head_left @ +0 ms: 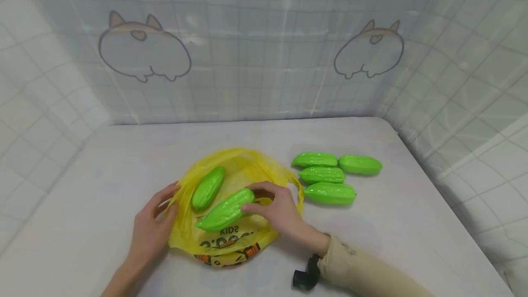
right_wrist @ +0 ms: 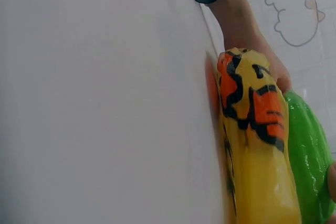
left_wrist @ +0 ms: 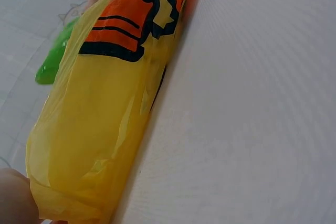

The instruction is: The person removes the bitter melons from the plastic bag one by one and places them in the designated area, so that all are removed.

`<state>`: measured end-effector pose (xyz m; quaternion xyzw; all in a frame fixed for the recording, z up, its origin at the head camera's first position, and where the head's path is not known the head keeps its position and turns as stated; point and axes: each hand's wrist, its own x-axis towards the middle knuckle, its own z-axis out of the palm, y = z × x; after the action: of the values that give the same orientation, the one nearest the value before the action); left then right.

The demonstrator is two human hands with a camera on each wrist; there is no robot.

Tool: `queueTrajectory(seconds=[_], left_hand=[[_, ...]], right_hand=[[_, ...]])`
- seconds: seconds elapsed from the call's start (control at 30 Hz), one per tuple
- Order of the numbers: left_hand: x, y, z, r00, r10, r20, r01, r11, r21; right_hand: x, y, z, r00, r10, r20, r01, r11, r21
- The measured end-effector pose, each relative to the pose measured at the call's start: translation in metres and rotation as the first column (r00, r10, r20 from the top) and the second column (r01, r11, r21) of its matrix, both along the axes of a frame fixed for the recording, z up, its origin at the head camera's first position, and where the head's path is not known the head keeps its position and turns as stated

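Note:
A yellow plastic bag (head_left: 181,237) with dark and orange print lies on the table, mouth spread toward me. My left hand (head_left: 152,228) pinches its left rim between thumb and fingers; part of this hand (left_wrist: 16,198) shows low in the left wrist view. My right hand (head_left: 276,207) holds a glossy green ridged gourd (head_left: 227,211) by its blunt end, over the bag's mouth, its pointed end toward the lower left. In the right wrist view the held gourd (right_wrist: 310,156) appears beside the bag (right_wrist: 262,182). A second green gourd (head_left: 208,188) lies within the bag.
Several similar green gourds (head_left: 330,194) lie close together on the white table (head_left: 412,223), right of the bag. A black device (head_left: 307,276) is at my right wrist. Tiled, translucent sheets (head_left: 264,81) stand behind and along both sides.

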<state>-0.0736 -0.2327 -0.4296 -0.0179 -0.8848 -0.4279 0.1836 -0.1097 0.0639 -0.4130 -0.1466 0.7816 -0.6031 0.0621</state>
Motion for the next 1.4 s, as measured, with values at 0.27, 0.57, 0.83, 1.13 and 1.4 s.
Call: queueTrajectory(seconds=[0.27,0.57,0.83,1.13,1.4], left_hand=[[-0.002,-0.002,-0.001,0.999,0.022,0.042,-0.021,0.999,-0.028],[-0.003,-0.002,-0.003,0.998,0.029,0.052,-0.026,0.998,-0.058],[-0.003,-0.003,-0.002,0.997,0.033,0.064,-0.030,0.998,-0.062],[-0.002,-0.003,-0.003,0.999,0.025,0.042,-0.023,0.999,-0.038],[-0.003,-0.003,-0.003,0.998,0.026,0.049,-0.024,0.999,-0.035]], right_hand=[[0.000,0.013,0.001,0.999,-0.037,-0.009,0.037,0.999,0.009],[0.003,0.022,0.000,0.996,-0.078,-0.032,0.079,0.997,0.019],[0.006,0.031,0.002,0.992,-0.120,-0.042,0.119,0.993,-0.006],[0.010,0.049,0.004,0.987,-0.150,-0.048,0.148,0.988,-0.042],[0.014,0.071,0.008,0.967,-0.218,-0.134,0.211,0.976,-0.061]])
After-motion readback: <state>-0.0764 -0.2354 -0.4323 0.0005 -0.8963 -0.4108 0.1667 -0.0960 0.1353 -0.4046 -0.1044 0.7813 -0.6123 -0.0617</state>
